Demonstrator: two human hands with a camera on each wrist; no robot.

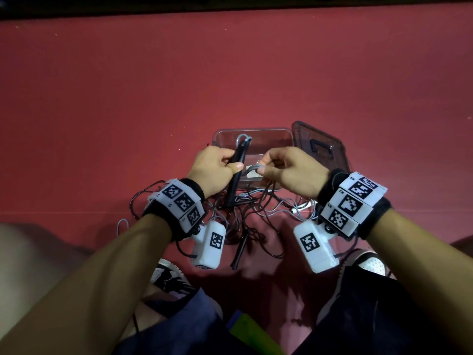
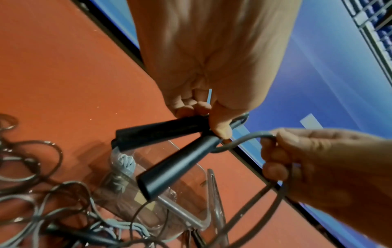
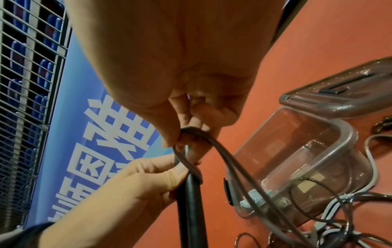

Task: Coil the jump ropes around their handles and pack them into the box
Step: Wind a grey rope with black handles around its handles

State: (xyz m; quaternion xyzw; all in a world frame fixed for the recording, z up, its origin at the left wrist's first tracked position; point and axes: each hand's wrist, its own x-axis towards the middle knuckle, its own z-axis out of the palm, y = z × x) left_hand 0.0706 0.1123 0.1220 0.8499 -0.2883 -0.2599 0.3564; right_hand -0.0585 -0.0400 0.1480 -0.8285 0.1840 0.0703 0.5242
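Note:
Over the clear box (image 1: 256, 131) my left hand (image 1: 231, 163) grips two black jump-rope handles (image 1: 236, 162) held together, with a grey rope loop (image 1: 244, 137) at their top end. My right hand (image 1: 262, 166) pinches a bend of the same grey rope (image 1: 252, 171) just beside the handles. In the left wrist view the two handles (image 2: 180, 166) splay apart below my thumb, and the rope (image 2: 244, 138) arcs to my right hand (image 2: 273, 151). The right wrist view has the rope loop (image 3: 191, 132) between my right fingers, with my left hand (image 3: 137, 181) round the handles (image 3: 191, 201).
The box's dark lid (image 1: 320, 147) lies to the right of the box on the red floor. A tangle of grey and dark ropes (image 1: 256, 206) lies between box and feet, with a loose black handle (image 1: 240, 249) and a white handle (image 1: 302, 207). My shoes (image 1: 368, 262) flank it.

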